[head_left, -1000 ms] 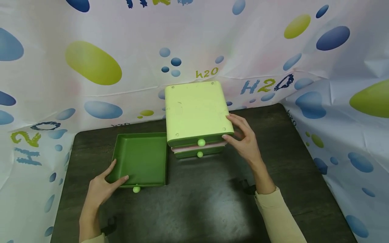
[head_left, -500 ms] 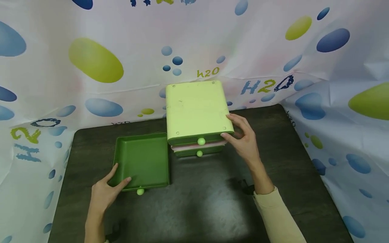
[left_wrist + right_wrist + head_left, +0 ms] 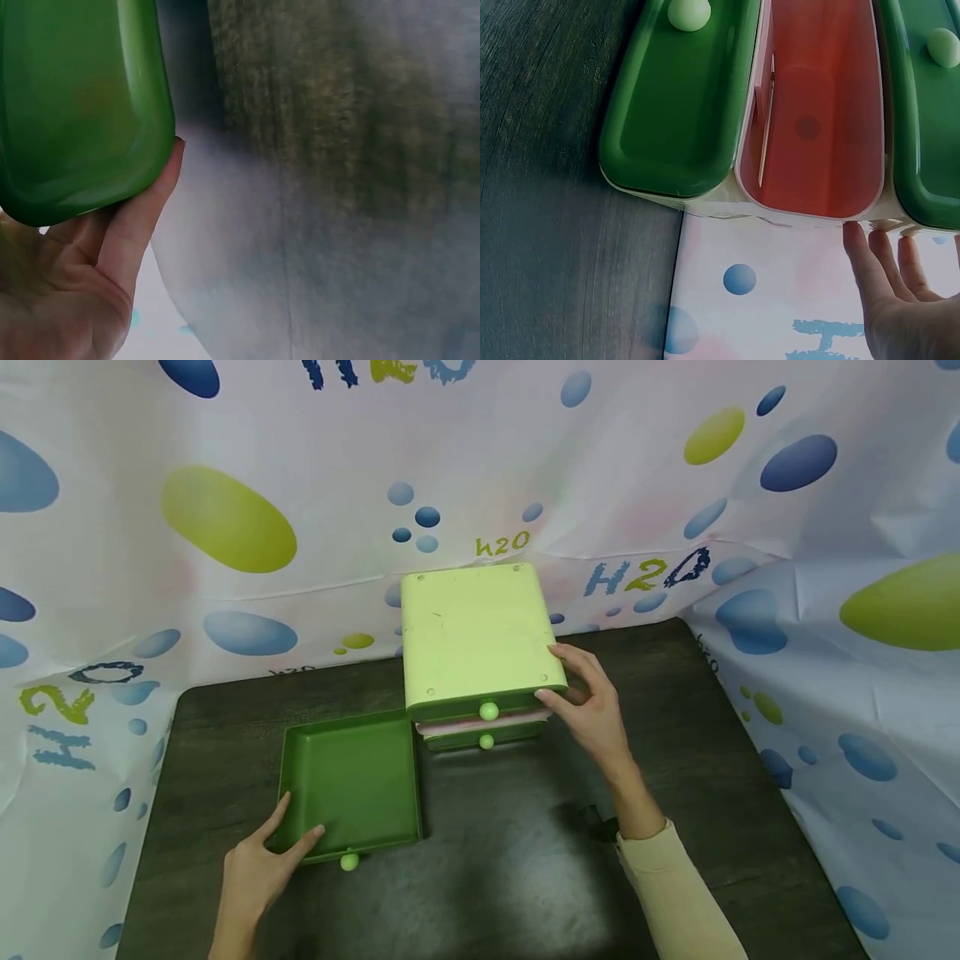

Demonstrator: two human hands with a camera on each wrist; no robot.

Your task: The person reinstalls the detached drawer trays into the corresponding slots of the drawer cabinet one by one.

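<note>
A shallow, empty green drawer (image 3: 352,785) with a pale knob lies on the table, left of the drawer unit. My left hand (image 3: 255,868) grips its left front corner, thumb over the front wall and fingers at the left side. In the left wrist view the green drawer (image 3: 82,112) hides part of those fingers. The drawer unit (image 3: 480,635) has a yellow-green top and green fronts above and below a pinkish open slot (image 3: 817,120). My right hand (image 3: 592,710) holds the unit's front right corner, thumb at the front, fingers against the side.
The dark wooden table (image 3: 495,860) reaches out in front of the unit and to its right. A white sheet (image 3: 330,502) with blue and green spots hangs behind it and along both sides.
My left hand and the green drawer have come toward me, and the drawer has turned slightly. My right hand keeps its place on the unit. The head view has shifted a little.
</note>
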